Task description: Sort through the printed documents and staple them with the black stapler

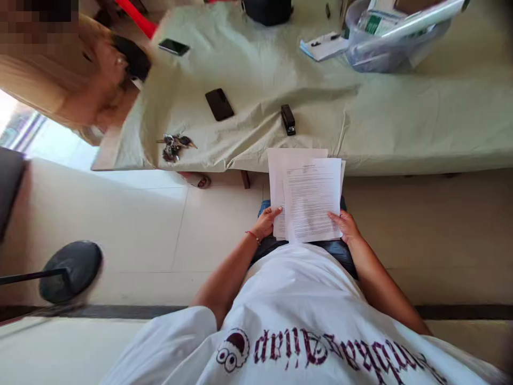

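Several printed paper sheets (312,200) are held over my lap, fanned so that the front one overlaps those behind. My left hand (267,220) pinches the left edge of the rear sheets, thumb on top. At the right edge, my right hand (345,223) is closed on the front sheet, its thumb lying over the print; how many sheets it grips is hidden. The sheets' upper part reaches the near edge of the cloth-covered table (401,123). Beyond them on the cloth lies a black stapler (287,120), touched by neither hand.
On the table are a dark phone (219,104), another phone (173,47), a bunch of keys (175,146), some papers with a pen (324,46), a plastic basket (385,56) and a black bag (267,10). Another person (80,80) is at the left end. A round black stool (71,271) stands left.
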`<action>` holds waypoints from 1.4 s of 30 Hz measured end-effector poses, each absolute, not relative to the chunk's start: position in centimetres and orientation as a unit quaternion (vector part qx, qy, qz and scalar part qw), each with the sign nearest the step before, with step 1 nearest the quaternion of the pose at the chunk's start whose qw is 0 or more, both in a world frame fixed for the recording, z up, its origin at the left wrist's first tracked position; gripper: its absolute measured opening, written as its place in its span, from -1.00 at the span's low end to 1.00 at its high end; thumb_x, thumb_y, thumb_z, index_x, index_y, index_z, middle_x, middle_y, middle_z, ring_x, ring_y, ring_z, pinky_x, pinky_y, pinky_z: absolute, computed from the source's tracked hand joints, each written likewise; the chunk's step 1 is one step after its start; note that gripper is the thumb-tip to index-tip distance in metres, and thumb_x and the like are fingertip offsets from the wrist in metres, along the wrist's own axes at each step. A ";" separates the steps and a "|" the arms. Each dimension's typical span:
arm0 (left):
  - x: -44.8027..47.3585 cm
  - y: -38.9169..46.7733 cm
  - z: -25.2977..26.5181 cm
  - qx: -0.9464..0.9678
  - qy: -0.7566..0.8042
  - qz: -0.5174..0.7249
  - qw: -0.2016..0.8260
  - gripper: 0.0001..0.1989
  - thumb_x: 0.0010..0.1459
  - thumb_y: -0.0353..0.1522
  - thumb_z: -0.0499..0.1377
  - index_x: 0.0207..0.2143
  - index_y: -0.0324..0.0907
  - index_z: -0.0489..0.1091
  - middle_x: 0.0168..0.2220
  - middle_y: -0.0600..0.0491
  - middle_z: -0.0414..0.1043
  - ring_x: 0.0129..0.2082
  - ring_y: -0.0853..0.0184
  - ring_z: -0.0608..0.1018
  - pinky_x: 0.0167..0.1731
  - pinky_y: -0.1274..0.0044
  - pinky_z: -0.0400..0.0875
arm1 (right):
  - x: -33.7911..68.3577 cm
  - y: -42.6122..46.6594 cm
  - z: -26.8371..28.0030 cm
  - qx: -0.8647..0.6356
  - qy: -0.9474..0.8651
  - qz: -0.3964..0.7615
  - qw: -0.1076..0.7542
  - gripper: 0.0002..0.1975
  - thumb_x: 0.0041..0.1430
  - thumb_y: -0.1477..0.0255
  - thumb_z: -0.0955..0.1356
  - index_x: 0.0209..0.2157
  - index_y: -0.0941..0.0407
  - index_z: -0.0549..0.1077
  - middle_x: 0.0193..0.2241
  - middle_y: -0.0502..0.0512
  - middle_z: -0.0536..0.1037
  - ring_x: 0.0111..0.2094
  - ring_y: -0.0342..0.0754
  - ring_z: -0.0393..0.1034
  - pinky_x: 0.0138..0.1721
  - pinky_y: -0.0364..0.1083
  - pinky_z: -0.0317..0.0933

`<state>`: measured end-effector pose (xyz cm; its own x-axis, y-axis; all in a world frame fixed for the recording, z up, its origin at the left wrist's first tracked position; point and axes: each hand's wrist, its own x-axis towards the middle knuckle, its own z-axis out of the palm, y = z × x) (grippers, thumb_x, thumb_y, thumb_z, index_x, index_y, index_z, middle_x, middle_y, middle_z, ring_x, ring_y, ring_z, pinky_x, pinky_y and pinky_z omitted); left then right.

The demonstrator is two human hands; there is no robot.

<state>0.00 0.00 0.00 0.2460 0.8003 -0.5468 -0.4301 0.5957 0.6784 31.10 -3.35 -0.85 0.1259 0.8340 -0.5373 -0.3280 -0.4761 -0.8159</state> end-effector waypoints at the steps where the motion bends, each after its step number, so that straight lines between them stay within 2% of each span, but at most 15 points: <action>1: 0.0 0.1 0.0 0.194 0.462 0.403 0.766 -0.44 -0.16 -0.12 0.62 -0.17 -0.26 0.63 -0.16 -0.15 0.72 -0.10 0.00 0.73 0.12 0.15 0.58 | 31.1 -3.3 -0.9 -0.589 -0.215 0.626 0.463 -0.36 -0.42 0.07 0.73 -0.26 0.07 0.66 -0.20 0.10 0.76 -0.25 0.09 0.68 -0.15 -0.01 0.55; 6: 0.2 0.4 -0.2 0.156 0.457 0.415 0.771 -0.48 -0.03 -0.04 0.55 -0.21 -0.25 0.61 -0.17 -0.18 0.72 0.02 -0.04 0.70 0.19 0.15 0.55 | 31.3 -3.4 -0.9 -0.588 -0.218 0.630 0.458 -0.38 -0.39 0.08 0.72 -0.25 0.08 0.66 -0.20 0.14 0.76 -0.19 0.18 0.70 -0.11 0.05 0.57; 11: 0.3 0.5 -0.1 0.138 0.455 0.422 0.772 -0.56 0.07 -0.09 0.51 -0.19 -0.24 0.60 -0.16 -0.15 0.72 0.04 -0.01 0.69 0.21 0.17 0.54 | 31.6 -3.4 -0.8 -0.586 -0.220 0.632 0.458 -0.38 -0.38 0.09 0.72 -0.23 0.06 0.67 -0.20 0.13 0.76 -0.17 0.20 0.70 -0.08 0.10 0.58; 20: 0.4 0.5 0.4 0.129 0.446 0.427 0.776 -0.60 0.04 -0.16 0.53 -0.21 -0.25 0.59 -0.20 -0.16 0.71 0.04 -0.02 0.69 0.17 0.20 0.57 | 32.0 -3.8 -0.7 -0.588 -0.224 0.624 0.463 -0.37 -0.38 0.07 0.72 -0.23 0.05 0.67 -0.22 0.11 0.76 -0.20 0.19 0.70 -0.09 0.09 0.58; 31: -0.2 0.6 0.2 0.117 0.450 0.421 0.779 -0.69 -0.04 -0.32 0.47 -0.25 -0.24 0.55 -0.28 -0.08 0.69 -0.18 0.10 0.72 -0.01 0.30 0.63 | 32.1 -3.8 -0.6 -0.588 -0.222 0.626 0.462 -0.37 -0.37 0.06 0.72 -0.23 0.05 0.66 -0.22 0.10 0.76 -0.20 0.17 0.70 -0.09 0.09 0.58; 37: -0.2 0.6 -0.1 0.111 0.447 0.415 0.785 -0.69 -0.05 -0.34 0.43 -0.23 -0.26 0.55 -0.28 -0.10 0.69 -0.13 0.05 0.72 0.00 0.28 0.62 | 32.2 -3.9 -0.8 -0.588 -0.222 0.629 0.458 -0.37 -0.35 0.06 0.71 -0.22 0.06 0.66 -0.23 0.13 0.76 -0.21 0.18 0.70 -0.09 0.10 0.57; 42: -0.4 0.4 0.2 0.143 0.422 0.409 0.796 -0.66 -0.12 -0.35 0.48 -0.25 -0.27 0.58 -0.25 -0.16 0.70 -0.02 -0.05 0.70 0.09 0.21 0.58 | 32.2 -3.8 -0.8 -0.588 -0.220 0.628 0.460 -0.35 -0.37 0.06 0.71 -0.21 0.07 0.65 -0.27 0.12 0.76 -0.23 0.19 0.70 -0.09 0.11 0.57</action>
<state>-0.36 0.43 0.16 0.3082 0.7728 -0.5547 -0.5306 0.6236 0.5740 32.22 -3.84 -0.85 0.1143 0.8364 -0.5360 -0.3194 -0.4800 -0.8171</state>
